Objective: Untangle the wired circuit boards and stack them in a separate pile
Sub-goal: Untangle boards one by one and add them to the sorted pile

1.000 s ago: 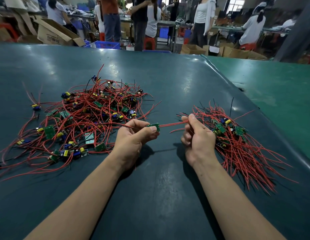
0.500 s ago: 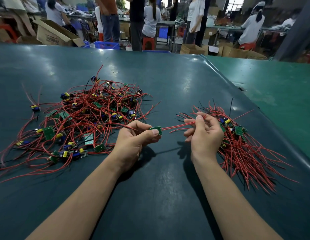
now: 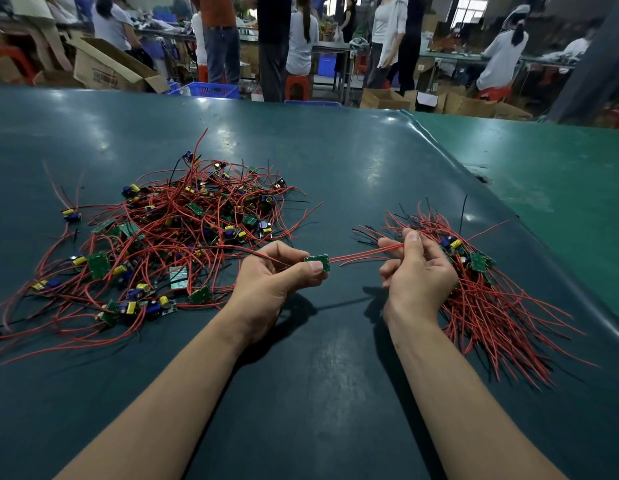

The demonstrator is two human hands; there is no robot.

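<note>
Hands meet near the middle of the dark green table (image 3: 335,161), between two heaps. The left hand (image 3: 270,275) pinches a small green circuit board (image 3: 317,262) between thumb and curled fingers, holding it just above the tabletop. Red wires (image 3: 363,255) run from that board across the gap to the right hand (image 3: 418,271), whose thumb and fingers are closed around them.

To the left lies the tangled pile (image 3: 169,237) of boards and red wire, sprawling almost to the table's left side; one wire from it leads into the left hand. To the right, the sorted pile (image 3: 502,296) sits touching the back of the right hand, its wires fanned toward the table's raised right edge (image 3: 578,271), close to it. Bare tabletop stretches from the forearms to the near side and beyond both heaps to the far edge. A brighter green table (image 3: 560,174) adjoins on the right.

Compared with a second ago, the right hand has slid farther along the wires toward the sorted pile, opening the gap, while the left hand and board have barely shifted.
</note>
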